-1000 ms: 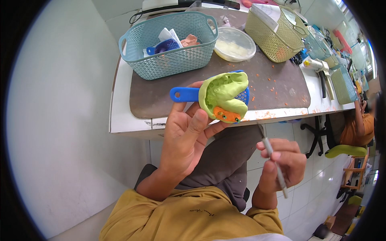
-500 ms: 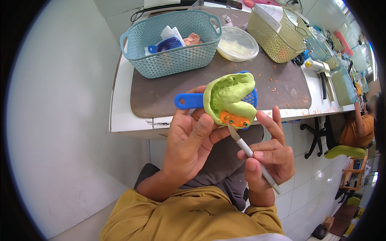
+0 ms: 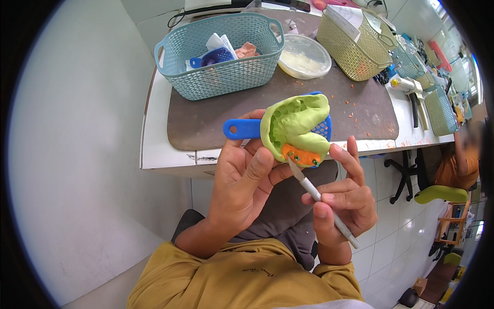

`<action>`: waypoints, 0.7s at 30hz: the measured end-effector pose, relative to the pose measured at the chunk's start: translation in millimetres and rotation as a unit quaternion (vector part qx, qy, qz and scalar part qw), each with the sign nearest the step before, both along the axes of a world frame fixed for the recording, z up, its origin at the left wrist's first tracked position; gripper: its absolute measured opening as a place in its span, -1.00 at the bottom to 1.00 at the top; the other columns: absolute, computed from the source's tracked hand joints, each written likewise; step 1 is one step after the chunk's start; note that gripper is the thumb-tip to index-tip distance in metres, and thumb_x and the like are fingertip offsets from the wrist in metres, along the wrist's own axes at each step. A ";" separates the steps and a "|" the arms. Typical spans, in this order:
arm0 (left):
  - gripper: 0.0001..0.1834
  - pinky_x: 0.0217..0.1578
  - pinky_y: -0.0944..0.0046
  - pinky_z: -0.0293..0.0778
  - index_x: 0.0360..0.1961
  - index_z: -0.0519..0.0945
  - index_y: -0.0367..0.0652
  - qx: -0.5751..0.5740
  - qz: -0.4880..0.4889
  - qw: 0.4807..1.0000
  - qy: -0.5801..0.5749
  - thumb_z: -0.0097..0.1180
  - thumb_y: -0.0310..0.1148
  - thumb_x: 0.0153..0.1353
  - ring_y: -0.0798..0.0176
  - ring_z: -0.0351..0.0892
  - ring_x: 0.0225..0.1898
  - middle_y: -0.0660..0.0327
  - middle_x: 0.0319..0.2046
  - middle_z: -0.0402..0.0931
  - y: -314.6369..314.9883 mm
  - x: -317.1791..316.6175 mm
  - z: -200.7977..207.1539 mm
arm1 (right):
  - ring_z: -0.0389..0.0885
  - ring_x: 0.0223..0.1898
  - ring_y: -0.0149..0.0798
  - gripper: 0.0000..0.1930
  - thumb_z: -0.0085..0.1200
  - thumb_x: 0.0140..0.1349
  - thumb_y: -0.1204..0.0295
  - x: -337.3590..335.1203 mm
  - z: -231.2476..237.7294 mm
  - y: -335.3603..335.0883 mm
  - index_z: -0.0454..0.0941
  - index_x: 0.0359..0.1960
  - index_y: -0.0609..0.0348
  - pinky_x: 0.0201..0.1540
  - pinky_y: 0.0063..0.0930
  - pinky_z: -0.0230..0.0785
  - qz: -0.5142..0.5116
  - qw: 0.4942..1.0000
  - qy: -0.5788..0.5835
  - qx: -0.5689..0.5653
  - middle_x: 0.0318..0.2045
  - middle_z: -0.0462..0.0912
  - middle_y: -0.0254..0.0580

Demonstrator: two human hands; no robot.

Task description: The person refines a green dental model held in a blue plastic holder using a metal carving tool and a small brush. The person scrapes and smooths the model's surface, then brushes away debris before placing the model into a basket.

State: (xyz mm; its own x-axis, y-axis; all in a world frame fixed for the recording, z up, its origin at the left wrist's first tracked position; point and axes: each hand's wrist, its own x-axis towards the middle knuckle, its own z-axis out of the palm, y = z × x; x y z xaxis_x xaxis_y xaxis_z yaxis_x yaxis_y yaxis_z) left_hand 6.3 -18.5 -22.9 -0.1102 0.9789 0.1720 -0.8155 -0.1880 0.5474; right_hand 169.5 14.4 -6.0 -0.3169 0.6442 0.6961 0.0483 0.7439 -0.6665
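My left hand [image 3: 247,177] grips a dental impression tray [image 3: 244,129] from below, thumb at its near rim. The tray is blue, with a holed handle pointing left, and carries a green dental impression [image 3: 296,121] with tooth hollows facing up. On the impression's near right part lies an orange patch [image 3: 302,156] with small dark green bits in it. A craft knife [image 3: 329,211] with a silver handle is pinched in my right hand [image 3: 350,206]. Its blade tip meets the orange patch, or hovers just over it; I cannot tell which.
A blue-green basket [image 3: 226,80] holding another blue tray stands on the brown mat [image 3: 206,123]. Beyond are a round tub [image 3: 304,56] and an olive basket [image 3: 355,49]. Orange crumbs dot the mat's right side. A white-handled tool [image 3: 411,92] lies farther right, near another person [image 3: 458,165].
The impression has tilted slightly and its right side has shifted a little rightward. The knife's blade has moved slightly left along the orange patch. Both hands keep their holds.
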 end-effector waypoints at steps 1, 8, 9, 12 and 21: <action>-0.42 0.12 0.10 0.50 0.32 0.04 -0.17 0.003 -0.002 1.000 0.000 -0.01 -0.36 0.39 0.12 0.41 0.20 0.05 0.20 0.30 -0.1 0.0 -0.3 | 0.53 0.14 0.05 -0.83 0.29 0.05 0.53 0.3 -0.4 -0.2 0.52 -0.40 0.04 0.40 0.22 -0.18 0.002 1.000 0.002 -0.002 -0.55 0.71 -0.31; -0.42 0.14 0.07 0.48 0.32 0.02 -0.17 0.015 -0.009 1.000 0.004 -0.02 -0.37 0.39 0.12 0.39 0.22 0.04 0.23 0.26 0.3 1.7 0.4 | 0.54 0.13 0.00 -0.83 0.32 0.02 0.53 3.2 0.7 -0.9 0.56 -0.41 0.02 0.40 0.22 -0.18 -0.003 1.000 -0.010 0.002 -0.55 0.71 -0.31; -0.42 0.14 0.06 0.48 0.32 0.02 -0.17 0.018 -0.009 1.000 0.005 -0.02 -0.37 0.39 0.12 0.38 0.23 0.04 0.23 0.26 0.6 1.8 0.2 | 0.54 0.13 0.00 -0.83 0.32 0.01 0.53 3.4 0.8 -0.6 0.56 -0.41 0.02 0.40 0.21 -0.18 -0.002 1.000 -0.011 0.002 -0.55 0.71 -0.32; -0.42 0.15 0.04 0.47 0.32 0.03 -0.17 0.028 -0.007 1.000 0.011 -0.01 -0.36 0.38 0.12 0.37 0.23 0.04 0.24 0.25 2.1 1.6 0.6 | 0.54 0.12 -0.01 -0.83 0.33 0.00 0.53 3.4 1.4 1.0 0.57 -0.42 0.01 0.40 0.21 -0.17 0.003 1.000 -0.012 0.001 -0.55 0.72 -0.32; -0.37 0.14 0.03 0.50 0.32 0.10 -0.22 0.047 0.014 0.998 0.048 0.10 -0.37 0.32 0.13 0.40 0.22 0.02 0.22 0.32 4.0 -3.6 4.1 | 0.60 0.04 -0.06 -0.81 0.39 -0.14 0.55 5.5 11.8 4.8 0.63 -0.52 -0.01 0.39 0.19 -0.10 0.017 0.999 -0.010 -0.027 -0.57 0.71 -0.34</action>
State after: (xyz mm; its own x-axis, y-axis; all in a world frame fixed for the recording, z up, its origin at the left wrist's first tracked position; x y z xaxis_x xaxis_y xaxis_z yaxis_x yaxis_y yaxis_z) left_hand 2.7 -14.6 -18.9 -0.1165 0.9544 0.2748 -0.7534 -0.2653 0.6017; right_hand 175.0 19.2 5.8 -0.3534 0.6686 0.6543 0.0369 0.7088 -0.7044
